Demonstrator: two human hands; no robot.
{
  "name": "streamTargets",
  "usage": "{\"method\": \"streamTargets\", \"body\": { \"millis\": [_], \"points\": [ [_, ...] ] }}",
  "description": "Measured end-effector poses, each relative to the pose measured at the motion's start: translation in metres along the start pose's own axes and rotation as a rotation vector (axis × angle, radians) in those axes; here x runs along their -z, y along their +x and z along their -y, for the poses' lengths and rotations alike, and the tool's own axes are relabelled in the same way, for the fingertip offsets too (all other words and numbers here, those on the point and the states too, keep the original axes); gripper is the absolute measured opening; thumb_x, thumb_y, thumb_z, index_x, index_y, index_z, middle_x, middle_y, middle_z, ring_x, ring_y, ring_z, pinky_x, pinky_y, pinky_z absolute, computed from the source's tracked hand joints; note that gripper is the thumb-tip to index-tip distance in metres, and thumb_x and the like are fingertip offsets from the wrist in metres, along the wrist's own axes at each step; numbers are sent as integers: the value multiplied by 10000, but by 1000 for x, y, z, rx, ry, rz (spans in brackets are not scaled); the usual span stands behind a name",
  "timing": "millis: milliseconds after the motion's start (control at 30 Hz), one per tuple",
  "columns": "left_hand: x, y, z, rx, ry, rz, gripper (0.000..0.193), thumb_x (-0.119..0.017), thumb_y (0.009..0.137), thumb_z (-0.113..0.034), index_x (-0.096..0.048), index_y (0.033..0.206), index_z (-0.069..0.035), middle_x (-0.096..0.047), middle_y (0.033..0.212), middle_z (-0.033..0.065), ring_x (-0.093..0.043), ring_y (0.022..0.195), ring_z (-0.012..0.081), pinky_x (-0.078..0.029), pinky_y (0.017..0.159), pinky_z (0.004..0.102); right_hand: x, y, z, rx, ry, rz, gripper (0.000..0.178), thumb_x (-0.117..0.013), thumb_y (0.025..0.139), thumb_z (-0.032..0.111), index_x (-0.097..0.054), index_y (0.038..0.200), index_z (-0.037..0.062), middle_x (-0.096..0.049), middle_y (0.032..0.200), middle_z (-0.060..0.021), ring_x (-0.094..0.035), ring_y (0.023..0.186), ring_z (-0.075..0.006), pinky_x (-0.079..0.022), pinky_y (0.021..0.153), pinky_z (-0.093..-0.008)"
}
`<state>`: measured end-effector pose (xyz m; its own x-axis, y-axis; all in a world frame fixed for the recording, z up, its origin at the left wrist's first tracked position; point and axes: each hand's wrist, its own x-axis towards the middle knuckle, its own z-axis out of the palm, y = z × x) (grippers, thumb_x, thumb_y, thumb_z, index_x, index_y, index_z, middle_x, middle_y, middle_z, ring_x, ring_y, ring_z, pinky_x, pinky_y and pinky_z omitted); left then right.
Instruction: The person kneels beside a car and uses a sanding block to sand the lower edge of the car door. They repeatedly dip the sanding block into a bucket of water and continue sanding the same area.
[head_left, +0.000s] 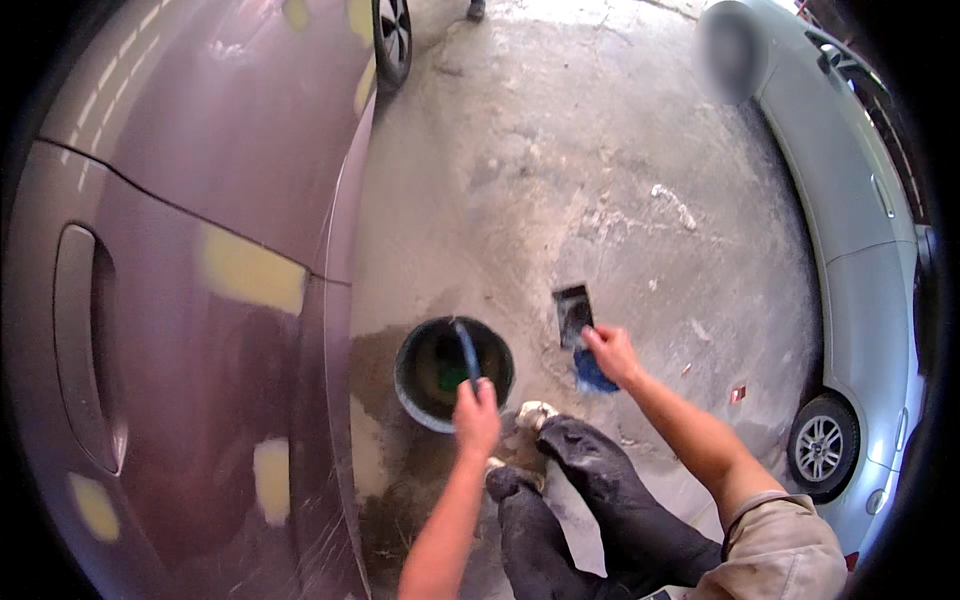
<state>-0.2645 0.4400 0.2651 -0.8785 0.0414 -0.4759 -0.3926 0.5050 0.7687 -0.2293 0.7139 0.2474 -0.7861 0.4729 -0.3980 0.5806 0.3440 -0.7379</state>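
Observation:
My left hand grips a thin dark stick-like tool whose tip reaches into a round grey bucket on the concrete floor; dark liquid and something green lie inside. My right hand holds a flat dark rectangular sanding block together with a blue cloth or pad just right of the bucket. My dark trouser legs and shoes are folded below the hands.
A maroon car's side with a door handle and several yellowish filler patches fills the left. A silver car with a wheel curves along the right. Another tyre is at the top. A wet patch surrounds the bucket.

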Motion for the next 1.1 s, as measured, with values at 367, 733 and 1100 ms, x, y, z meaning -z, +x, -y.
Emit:
{"method": "streamTargets", "body": {
  "millis": [367, 733, 1100],
  "points": [
    [-81, -25, 52, -430, 281, 264, 765, -559, 954, -350, -194, 1538, -15, -261, 1581, 202, -235, 1464, 387, -153, 1185, 534, -62, 8, 116, 15, 804, -67, 267, -611, 989, 279, -668, 864, 51, -575, 753, 72, -481, 680, -28, -400, 589, -226],
    [9, 55, 100, -230, -208, -221, 326, -501, 1018, -259, -656, 1153, -6, -694, 1039, 86, -656, 971, 232, -475, 918, 332, -194, 60, 107, 277, 765, 449, 318, -594, 1000, 268, -623, 756, 66, -455, 672, 104, -387, 619, -15, -329, 519, -233],
    [70, 137, 102, -521, -720, -55, 228, -570, 1007, -188, -671, 1113, -14, -677, 1062, 19, -592, 950, 84, -460, 856, 247, -222, 60, 74, 722, 32, 731, 461, -579, 972, 381, -612, 761, -27, -511, 586, -101, -441, 563, -150, -428, 568, -364]
  ]
}}
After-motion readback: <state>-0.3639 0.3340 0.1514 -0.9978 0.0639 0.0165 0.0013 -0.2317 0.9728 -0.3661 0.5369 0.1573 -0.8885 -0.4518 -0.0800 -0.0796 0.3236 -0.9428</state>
